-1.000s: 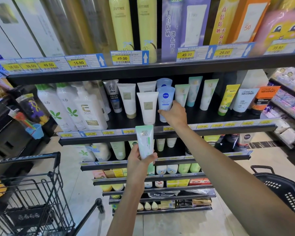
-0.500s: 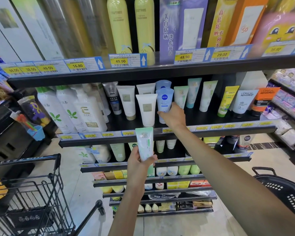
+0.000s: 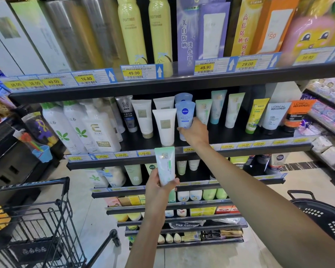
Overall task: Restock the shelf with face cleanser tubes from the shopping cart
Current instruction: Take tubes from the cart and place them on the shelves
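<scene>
The shelf (image 3: pixel 240 136) already carries rows of tubes, and the cart (image 3: pixel 37 219) sits at my eight o'clock, so restocking looks midway. My right hand (image 3: pixel 194 131) grips the blue tube (image 3: pixel 184 117) standing there. My left hand (image 3: pixel 159 187) clasps a green tube (image 3: pixel 165 164), upright, its top at twelve o'clock above my fingers (image 3: pixel 173 182).

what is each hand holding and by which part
The left hand grips a mint-green tube by its lower end. The right hand holds the blue Nivea tube near its base.
</scene>
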### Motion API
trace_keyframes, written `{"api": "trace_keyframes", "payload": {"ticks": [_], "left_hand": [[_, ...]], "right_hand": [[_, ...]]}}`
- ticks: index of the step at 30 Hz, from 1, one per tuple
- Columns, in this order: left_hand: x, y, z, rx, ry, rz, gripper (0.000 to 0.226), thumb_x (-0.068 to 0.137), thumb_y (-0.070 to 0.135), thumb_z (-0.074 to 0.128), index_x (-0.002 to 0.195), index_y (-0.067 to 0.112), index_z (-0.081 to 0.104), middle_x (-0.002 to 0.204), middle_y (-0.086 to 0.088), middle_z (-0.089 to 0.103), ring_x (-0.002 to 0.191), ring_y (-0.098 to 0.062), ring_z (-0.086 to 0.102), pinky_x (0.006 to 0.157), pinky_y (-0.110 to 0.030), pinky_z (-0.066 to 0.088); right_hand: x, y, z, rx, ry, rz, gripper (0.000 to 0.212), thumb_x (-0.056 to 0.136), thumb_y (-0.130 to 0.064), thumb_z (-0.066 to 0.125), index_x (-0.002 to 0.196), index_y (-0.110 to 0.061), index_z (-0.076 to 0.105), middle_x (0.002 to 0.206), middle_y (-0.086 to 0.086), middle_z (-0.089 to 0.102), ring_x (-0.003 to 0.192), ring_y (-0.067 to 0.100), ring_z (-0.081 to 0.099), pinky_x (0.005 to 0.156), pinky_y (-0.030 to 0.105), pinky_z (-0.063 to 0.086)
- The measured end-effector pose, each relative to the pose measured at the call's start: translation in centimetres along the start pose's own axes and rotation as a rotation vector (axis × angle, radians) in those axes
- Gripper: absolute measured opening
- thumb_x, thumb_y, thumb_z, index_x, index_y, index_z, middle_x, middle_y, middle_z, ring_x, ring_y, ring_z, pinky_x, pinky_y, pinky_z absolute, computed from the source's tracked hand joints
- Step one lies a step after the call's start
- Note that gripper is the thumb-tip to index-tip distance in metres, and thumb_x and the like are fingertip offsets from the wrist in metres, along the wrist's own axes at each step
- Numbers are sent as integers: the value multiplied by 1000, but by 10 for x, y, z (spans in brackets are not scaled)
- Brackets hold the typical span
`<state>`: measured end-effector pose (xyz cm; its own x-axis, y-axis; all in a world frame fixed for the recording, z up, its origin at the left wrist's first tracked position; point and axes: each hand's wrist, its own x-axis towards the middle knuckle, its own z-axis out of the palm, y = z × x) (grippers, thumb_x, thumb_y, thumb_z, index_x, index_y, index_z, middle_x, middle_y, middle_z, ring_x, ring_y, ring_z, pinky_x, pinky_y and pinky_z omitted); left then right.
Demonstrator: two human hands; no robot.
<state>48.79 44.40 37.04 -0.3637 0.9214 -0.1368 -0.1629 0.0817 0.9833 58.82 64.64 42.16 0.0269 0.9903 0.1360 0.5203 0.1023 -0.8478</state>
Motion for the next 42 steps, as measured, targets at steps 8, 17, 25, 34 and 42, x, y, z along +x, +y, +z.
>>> {"api": "trace_keyframes", "payload": {"ticks": [8, 17, 25, 34, 42], "left_hand": [[-2, 1, 7, 6, -8, 15, 50, 84, 7, 80, 126, 28, 63, 112, 3, 74, 104, -20, 71, 93, -45, 59], [1, 15, 45, -19, -11, 70, 47, 85, 6, 80, 122, 28, 62, 115, 2, 72, 107, -19, 70, 90, -40, 60], [14, 28, 99, -16, -1, 141, 53, 84, 7, 82, 125, 30, 57, 119, 7, 71, 113, -14, 67, 96, -37, 56], [38, 43, 155, 84, 45, 263, 46, 88, 18, 80, 119, 35, 52, 123, 5, 66, 114, -10, 64, 96, -31, 55], [67, 53, 179, 259, 162, 423, 46, 86, 24, 80, 123, 33, 54, 122, 4, 64, 109, -7, 62, 93, -30, 55]], "right_hand": [[-3, 6, -8, -41, -20, -4, 45, 84, -45, 81, 110, -14, 63, 103, 2, 68, 94, 20, 67, 76, 33, 56], [-19, 51, -78, -396, 3, -279, 50, 94, -60, 63, 130, -25, 66, 126, -2, 72, 111, 23, 69, 87, 40, 57], [-5, 109, -161, -734, -178, -383, 61, 95, -74, 44, 136, -32, 60, 136, -5, 63, 118, 23, 64, 88, 39, 56], [6, 126, -182, -940, -245, -470, 63, 98, -73, 39, 132, -27, 65, 128, -3, 67, 110, 24, 66, 76, 39, 53], [8, 140, -179, -945, -152, -546, 70, 92, -78, 27, 116, -28, 70, 111, -6, 70, 98, 21, 68, 65, 34, 49]]}}
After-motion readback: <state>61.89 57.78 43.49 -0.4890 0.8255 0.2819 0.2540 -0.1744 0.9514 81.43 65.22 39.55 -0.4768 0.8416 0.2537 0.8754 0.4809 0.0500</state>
